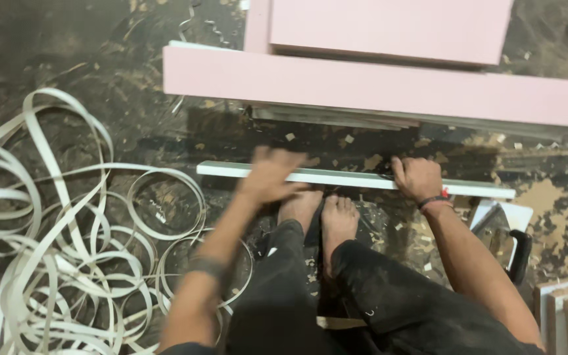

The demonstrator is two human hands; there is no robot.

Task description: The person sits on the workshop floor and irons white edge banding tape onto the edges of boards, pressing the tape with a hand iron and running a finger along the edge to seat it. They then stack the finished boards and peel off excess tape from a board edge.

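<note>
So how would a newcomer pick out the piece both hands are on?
Start at the big pink panels across the top. Just below, above the bare feet, a thin white strip lies straight under the left hand and right hand. Unlike the curled white banding alongside, it is rigid.

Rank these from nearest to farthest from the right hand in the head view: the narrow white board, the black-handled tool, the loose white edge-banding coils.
1. Narrow white board: under the right hand, touching it.
2. Black-handled tool: on the floor, right of that wrist.
3. Loose white edge-banding coils: far left, beyond the left hand.
</note>
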